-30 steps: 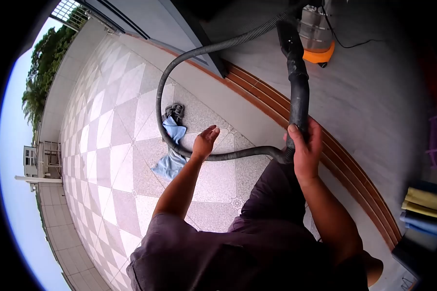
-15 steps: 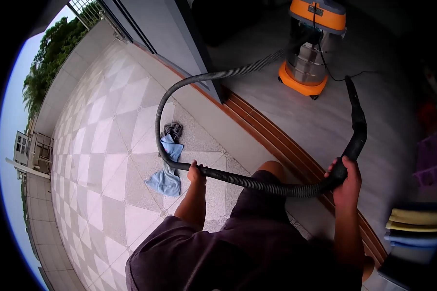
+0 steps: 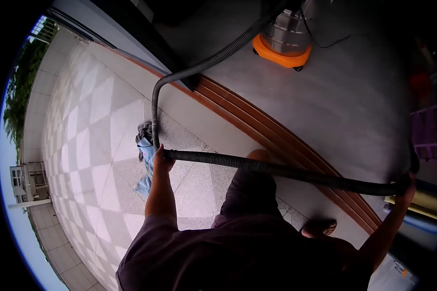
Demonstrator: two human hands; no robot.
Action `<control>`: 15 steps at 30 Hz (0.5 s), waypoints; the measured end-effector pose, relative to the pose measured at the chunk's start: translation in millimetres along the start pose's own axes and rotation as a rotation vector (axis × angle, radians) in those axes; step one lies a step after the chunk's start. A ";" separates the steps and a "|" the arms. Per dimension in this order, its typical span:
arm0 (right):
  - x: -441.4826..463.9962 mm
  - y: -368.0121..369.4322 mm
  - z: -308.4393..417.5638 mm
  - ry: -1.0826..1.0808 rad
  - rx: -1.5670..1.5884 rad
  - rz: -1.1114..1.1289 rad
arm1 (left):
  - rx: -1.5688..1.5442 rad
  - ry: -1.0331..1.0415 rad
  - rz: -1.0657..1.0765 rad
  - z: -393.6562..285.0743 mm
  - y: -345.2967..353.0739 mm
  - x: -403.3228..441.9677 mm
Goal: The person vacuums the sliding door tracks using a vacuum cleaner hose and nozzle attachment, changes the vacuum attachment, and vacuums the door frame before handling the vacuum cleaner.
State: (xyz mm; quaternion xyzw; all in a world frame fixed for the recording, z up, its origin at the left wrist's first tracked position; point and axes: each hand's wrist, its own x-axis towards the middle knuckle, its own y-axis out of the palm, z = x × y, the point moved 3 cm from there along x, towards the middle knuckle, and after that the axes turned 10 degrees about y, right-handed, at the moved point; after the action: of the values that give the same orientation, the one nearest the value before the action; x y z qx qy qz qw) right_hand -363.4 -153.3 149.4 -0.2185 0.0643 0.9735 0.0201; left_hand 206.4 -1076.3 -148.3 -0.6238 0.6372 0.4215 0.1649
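Observation:
A ribbed black vacuum hose [image 3: 257, 166] stretches across in front of my body between both hands. My left hand [image 3: 163, 160] is closed around it where it bends up toward the doorway. Far to the right, my right hand [image 3: 407, 188] grips the hose's end in shadow; the wand beyond it is mostly lost in the dark. From my left hand the hose curves back to the vacuum cleaner [image 3: 282, 48], steel with an orange base, whose top is cut off by the frame. Blue and grey rags [image 3: 145, 150] lie on the tiles, partly behind my left forearm.
A brown sliding-door track [image 3: 272, 131] separates the tiled terrace [image 3: 97, 145] from the grey indoor floor [image 3: 335, 102]. The door panel [image 3: 131, 34] stands at upper left. Folded cloths [image 3: 425, 206] and a purple crate [image 3: 429, 126] are at the right. A thin cord trails beside the vacuum.
My hands have moved apart, pulling the hose straighter; the right hand went far right, the left shifted left and up. The view tilted down, so the vacuum sits higher, its top now out of frame.

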 end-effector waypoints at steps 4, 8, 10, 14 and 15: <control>-54.7 -199.9 152.5 -0.191 -0.877 -0.331 | -0.062 -0.006 -0.003 79.7 13.2 11.1; -218.7 -200.6 257.7 -0.484 -1.718 -0.300 | 0.051 0.027 -0.108 148.0 34.5 -8.9; -318.5 -148.0 279.6 -0.104 -1.520 -0.850 | 0.164 0.109 -0.068 187.2 66.6 -49.7; -395.1 -95.0 286.9 -0.090 -1.449 -0.894 | 0.360 0.133 0.129 241.7 169.7 -171.2; -398.8 -83.5 288.1 -0.096 -1.424 -0.893 | 0.443 0.158 0.213 255.1 183.2 -185.7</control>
State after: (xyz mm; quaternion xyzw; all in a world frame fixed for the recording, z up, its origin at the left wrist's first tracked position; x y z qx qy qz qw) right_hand -119.2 -36.5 568.6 -0.1422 -0.6586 0.6904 0.2634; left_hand -14.2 -789.4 -101.5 -0.5328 0.7870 0.2367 0.2017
